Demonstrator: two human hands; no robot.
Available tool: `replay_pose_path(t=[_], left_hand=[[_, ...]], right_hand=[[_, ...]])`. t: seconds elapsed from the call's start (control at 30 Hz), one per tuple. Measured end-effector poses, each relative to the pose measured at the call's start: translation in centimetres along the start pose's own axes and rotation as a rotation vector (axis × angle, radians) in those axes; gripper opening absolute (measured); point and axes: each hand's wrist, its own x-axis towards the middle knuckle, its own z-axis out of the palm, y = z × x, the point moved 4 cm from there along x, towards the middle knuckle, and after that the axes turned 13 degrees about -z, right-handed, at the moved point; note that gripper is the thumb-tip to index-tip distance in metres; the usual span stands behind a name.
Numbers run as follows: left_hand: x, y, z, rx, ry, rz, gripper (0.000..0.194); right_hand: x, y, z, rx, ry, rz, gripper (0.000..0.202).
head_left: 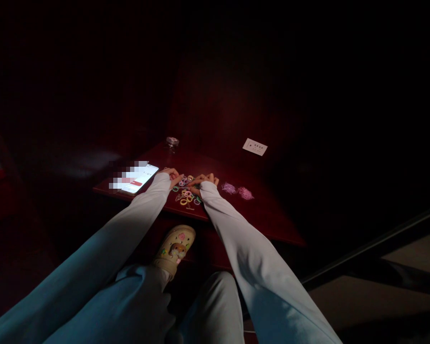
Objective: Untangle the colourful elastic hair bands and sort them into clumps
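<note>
Arms (251, 239) outstretched; hands (208, 179) close together

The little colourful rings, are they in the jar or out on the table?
Out: the rings lie scattered on the table by the left hand and right hand. I can't tell whether the jar holds more.

Single camera, worn on the head, facing forward and down along both sleeves (258, 243). Sleeves and trouser legs (217, 306) sit nearest, across the lower frame. Left hand (172, 175), right hand (206, 180) and table (268, 220) appear farther off, near mid-frame; wall (215, 105) beyond, its socket (254, 146) slanting.
</note>
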Motion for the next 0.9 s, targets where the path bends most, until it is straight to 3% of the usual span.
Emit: replay_pose_path(t=[0.33,0.6,0.77,0.9], left_hand=[[-0.4,0.4,-0.4,0.014,0.000,-0.049,0.029],[-0.1,0.4,-0.2,0.055,0.017,0.000,0.019],[-0.2,0.2,0.6,0.172,0.090,0.183,0.007],[-0.2,-0.8,1.9,0.229,0.168,0.120,0.015]], right_hand=[[0.0,0.6,-0.8,0.028,0.133,0.046,0.035],[-1.4,6.0,-4.8,-0.020,0.332,0.282,0.045],[-2.9,9.0,-5.7,-0.123,0.266,0.385,0.042],[-3.3,9.2,-4.8,-0.142,0.260,0.355,0.045]])
